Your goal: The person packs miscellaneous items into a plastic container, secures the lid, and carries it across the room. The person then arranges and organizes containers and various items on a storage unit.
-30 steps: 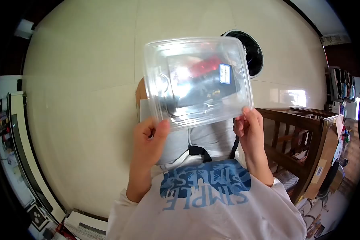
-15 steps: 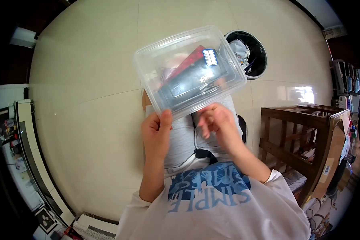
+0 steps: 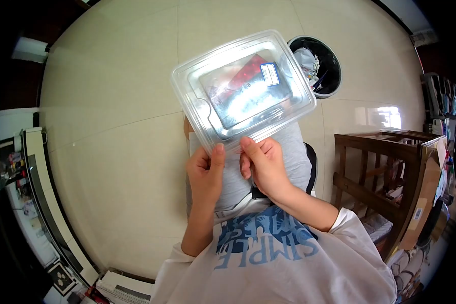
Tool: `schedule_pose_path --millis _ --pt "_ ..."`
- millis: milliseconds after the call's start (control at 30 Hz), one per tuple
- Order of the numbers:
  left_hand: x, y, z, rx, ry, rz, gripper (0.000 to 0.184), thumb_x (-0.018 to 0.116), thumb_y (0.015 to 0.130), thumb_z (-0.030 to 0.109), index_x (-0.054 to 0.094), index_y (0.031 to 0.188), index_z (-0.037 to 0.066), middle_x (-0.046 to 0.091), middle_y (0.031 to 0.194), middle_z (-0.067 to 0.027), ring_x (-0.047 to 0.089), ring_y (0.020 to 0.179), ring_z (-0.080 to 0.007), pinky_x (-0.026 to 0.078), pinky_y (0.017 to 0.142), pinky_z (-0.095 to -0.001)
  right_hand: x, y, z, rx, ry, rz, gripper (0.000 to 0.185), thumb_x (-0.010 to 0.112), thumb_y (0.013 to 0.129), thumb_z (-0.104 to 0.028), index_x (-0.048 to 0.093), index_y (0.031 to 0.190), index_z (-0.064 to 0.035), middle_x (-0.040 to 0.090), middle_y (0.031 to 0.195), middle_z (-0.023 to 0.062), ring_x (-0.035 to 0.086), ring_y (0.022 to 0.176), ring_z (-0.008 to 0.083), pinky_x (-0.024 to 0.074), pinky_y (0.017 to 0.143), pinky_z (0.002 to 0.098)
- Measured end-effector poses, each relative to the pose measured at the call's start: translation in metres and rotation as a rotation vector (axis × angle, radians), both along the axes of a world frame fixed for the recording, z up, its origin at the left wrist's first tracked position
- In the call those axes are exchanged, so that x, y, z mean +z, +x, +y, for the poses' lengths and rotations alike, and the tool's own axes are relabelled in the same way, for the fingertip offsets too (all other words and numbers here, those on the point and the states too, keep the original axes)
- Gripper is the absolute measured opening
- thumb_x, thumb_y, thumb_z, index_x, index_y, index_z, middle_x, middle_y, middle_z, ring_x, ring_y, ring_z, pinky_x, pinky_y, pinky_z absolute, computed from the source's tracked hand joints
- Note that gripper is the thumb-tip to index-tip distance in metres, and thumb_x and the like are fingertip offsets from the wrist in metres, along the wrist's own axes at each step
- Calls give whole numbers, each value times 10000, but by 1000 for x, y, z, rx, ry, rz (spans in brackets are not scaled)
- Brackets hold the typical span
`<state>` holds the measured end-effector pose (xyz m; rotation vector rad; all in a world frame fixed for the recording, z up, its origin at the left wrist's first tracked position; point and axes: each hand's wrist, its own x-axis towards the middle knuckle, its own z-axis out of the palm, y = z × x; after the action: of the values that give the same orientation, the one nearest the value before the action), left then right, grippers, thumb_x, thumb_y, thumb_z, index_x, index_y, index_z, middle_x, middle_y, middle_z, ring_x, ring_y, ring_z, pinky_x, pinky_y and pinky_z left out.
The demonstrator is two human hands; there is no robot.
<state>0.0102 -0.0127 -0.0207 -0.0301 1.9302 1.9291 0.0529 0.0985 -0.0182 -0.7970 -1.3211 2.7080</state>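
A clear lidded plastic box [image 3: 195,104] is held tilted above my lap, turned slightly, with glare across its lid. Through the plastic I see something red and something dark, partly blurred by reflections; a blue-edged white label [image 3: 270,74] shows on the upper right. My left hand [image 3: 206,173] grips the box's near left corner, thumb on top and fingers curled below. Along the near edge, my right hand [image 3: 266,166] has its thumb against the rim and its fingers curled in, partly hidden.
A round black-lined trash bin [image 3: 336,76] with white waste in it stands on the tiled floor [image 3: 111,167] just beyond the box's right side. To the right is a brown wooden frame [image 3: 380,147] with a cardboard sheet [image 3: 415,223] against it. A cabinet [image 3: 38,177] lines the left.
My right hand has come from just below the box up to its near edge, thumb now on the rim. The lid faces me more, with stronger glare. My left hand keeps its corner.
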Motion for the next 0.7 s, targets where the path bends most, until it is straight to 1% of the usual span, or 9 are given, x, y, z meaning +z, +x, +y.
schedule_pose_path --millis 200,300,367,467,500,567,600,667,700 --pt "0 1 0 -6 -9 2 289 533 823 248 464 613 61 397 544 72 306 492 -8 219 437 -181 -4 2 -3 -39 -6 47 298 513 832 -260 523 658 -19 471 463 23 412 384 70 326 373 187" --pt "-2 1 0 -2 12 5 293 527 825 244 456 607 63 396 541 65 310 489 -13 220 437 -183 -6 3 0 -31 55 45 327 493 840 -288 522 664 -13 466 458 23 413 381 74 321 371 190" --pt "-5 0 -2 -3 -18 13 297 528 823 249 452 605 60 395 536 61 312 487 -16 224 436 -186 -5 4 13 140 104 15 369 476 841 -330 522 673 -5 462 461 22 418 380 79 323 371 190" --pt "-8 2 -4 13 -5 -1 308 532 818 252 448 594 57 393 533 60 311 486 -16 226 433 -189 -7 14 46 33 175 -39 392 464 841 -351 522 675 -1 464 474 20 432 394 81 333 377 186" --pt "-9 3 -4 1 -2 2 308 532 818 252 448 594 57 393 533 60 311 486 -16 226 433 -189 -12 17 57 -33 216 -38 356 473 837 -333 515 693 -11 468 504 16 438 412 78 347 384 187" --pt "-12 5 -7 -26 -9 48 312 534 816 247 438 588 56 389 520 55 305 480 -17 222 428 -191 -14 21 70 -70 440 -58 313 484 833 -309 497 710 -22 467 528 15 434 410 77 357 385 190" --pt "-15 6 -8 -38 -5 50 312 534 816 247 438 588 56 389 520 55 305 480 -17 222 428 -191 -13 22 73 -83 443 -60 313 484 833 -309 497 710 -22 467 528 15 434 410 77 357 385 190" --pt "-19 7 -12 -12 -56 75 315 537 813 233 425 574 60 392 508 44 302 468 -22 225 419 -192 -14 24 77 -209 284 -20 284 503 825 -292 479 717 -30 465 540 16 423 398 75 359 377 191" --pt "-17 6 -12 -22 -54 80 315 537 813 233 425 574 60 392 508 44 302 468 -22 225 419 -192 -15 24 78 -220 285 -17 284 503 825 -292 479 717 -30 465 540 16 423 398 75 359 377 191"
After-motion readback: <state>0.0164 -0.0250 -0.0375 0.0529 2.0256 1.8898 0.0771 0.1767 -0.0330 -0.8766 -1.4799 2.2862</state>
